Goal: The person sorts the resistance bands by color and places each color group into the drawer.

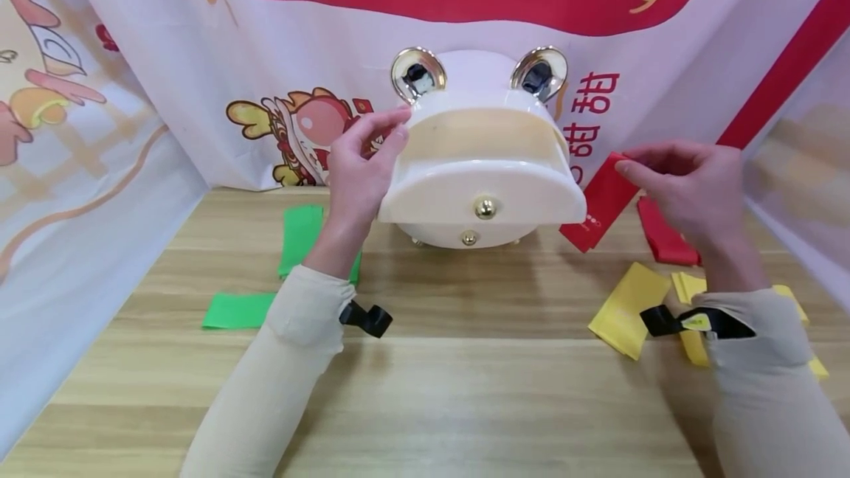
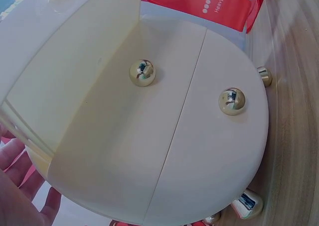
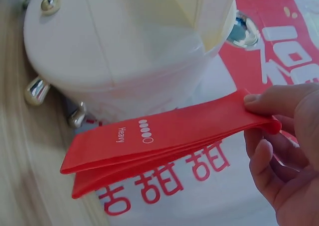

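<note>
Right fingers (image 3: pixel 279 99) pinched on a folded red band (image 3: pixel 169 129), left fingers (image 2: pixel 20 169) loosely spread — beside a white container (image 1: pixel 432 194)

On my end I've got a white box (image 1: pixel 465 186), gold knobs (image 1: pixel 485 207), red band (image 1: pixel 603 201) with white print, yellow band (image 1: pixel 629 310), green band (image 1: pixel 302 237), streaky tan tabletop (image 1: pixel 465 411).

Wooden tabletop (image 1: pixel 478 404): green bands (image 1: pixel 303 234) near left hand (image 1: pixel 365 157), white container (image 1: pixel 445 194) between hands, yellow bands (image 1: pixel 631 308), red band (image 1: pixel 664 238) near right hand (image 1: pixel 700 186)
</note>
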`<state>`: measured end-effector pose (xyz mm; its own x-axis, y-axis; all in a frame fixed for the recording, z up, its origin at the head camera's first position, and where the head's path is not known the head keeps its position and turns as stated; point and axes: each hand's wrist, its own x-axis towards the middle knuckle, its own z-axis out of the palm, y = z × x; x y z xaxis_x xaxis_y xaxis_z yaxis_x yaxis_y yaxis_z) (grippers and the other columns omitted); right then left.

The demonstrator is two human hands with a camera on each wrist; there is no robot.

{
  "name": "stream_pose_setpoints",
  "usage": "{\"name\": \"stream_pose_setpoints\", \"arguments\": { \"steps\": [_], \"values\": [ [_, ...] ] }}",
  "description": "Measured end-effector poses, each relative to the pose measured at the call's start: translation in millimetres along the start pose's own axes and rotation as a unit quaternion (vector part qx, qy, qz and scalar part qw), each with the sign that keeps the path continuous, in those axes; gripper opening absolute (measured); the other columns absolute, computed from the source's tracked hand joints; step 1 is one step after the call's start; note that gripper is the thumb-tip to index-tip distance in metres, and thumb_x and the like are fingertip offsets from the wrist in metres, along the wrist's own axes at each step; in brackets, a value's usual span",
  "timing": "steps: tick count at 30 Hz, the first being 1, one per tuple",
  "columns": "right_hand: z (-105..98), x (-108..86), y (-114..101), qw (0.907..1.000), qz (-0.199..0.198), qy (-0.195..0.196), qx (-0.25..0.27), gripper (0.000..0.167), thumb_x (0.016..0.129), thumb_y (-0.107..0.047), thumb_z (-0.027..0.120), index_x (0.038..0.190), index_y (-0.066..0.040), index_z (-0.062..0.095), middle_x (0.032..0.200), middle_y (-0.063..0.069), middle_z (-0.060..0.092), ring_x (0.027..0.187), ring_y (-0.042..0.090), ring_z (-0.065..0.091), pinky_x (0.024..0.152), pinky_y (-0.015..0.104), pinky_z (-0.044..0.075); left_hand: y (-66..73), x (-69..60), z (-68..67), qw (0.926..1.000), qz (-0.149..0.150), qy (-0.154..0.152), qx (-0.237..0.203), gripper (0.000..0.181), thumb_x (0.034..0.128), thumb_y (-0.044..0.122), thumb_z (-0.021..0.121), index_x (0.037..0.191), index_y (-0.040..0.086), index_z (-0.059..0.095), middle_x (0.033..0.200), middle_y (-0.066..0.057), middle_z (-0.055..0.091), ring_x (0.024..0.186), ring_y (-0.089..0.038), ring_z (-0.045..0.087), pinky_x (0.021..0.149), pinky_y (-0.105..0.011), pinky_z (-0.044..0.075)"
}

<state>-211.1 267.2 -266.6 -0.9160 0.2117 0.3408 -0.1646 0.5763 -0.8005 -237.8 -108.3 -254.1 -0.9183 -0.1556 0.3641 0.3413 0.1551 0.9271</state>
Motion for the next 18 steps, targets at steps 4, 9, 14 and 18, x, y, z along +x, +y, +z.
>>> {"name": "stream_pose_setpoints", "arguments": {
  "steps": [4,9,14,18],
  "values": [
    [-2,-0.7,-8,0.9995,0.008,0.006,0.03,0.049,0.091,-0.047,0.08,0.131,-0.019,0.076,0.111,-0.018,0.076,0.095,0.004,0.07,0.074,0.01,0.058,0.8,0.5,0.3,1.0,0.0,0.001,0.002,0.025,0.1042,0.027,0.068,0.127,0.025,0.078,0.138,0.012,0.072,0.125,-0.006,0.062,0.094,-0.029,0.061],
    [-4,-1.7,-16,0.9972,0.018,0.017,0.071,0.045,0.093,-0.04,0.081,0.131,-0.017,0.077,0.103,-0.021,0.077,0.093,0.002,0.072,0.074,0.009,0.057,0.3,0.5,0.9,0.9999,-0.001,0.003,0.012,0.025,0.1039,0.03,0.068,0.127,0.027,0.078,0.137,0.012,0.072,0.125,-0.005,0.062,0.094,-0.029,0.06],
    [-5,-4.5,-25,0.992,0.008,0.047,0.117,0.042,0.092,-0.034,0.083,0.128,-0.012,0.078,0.102,-0.016,0.079,0.091,0.005,0.074,0.074,0.011,0.058,0.4,-0.1,0.6,0.9999,-0.003,0.001,0.013,0.025,0.1041,0.031,0.068,0.127,0.028,0.077,0.137,0.013,0.072,0.125,-0.005,0.062,0.096,-0.03,0.06],
    [-5,-8.7,-35,0.9905,-0.006,0.071,0.118,0.039,0.093,-0.032,0.082,0.128,-0.013,0.078,0.102,-0.017,0.079,0.092,0.005,0.074,0.077,0.01,0.058,1.2,0.1,0.6,0.9999,-0.008,0.002,0.015,0.025,0.1041,0.032,0.068,0.127,0.029,0.078,0.138,0.014,0.072,0.127,-0.004,0.061,0.097,-0.03,0.06]
  ]
}}
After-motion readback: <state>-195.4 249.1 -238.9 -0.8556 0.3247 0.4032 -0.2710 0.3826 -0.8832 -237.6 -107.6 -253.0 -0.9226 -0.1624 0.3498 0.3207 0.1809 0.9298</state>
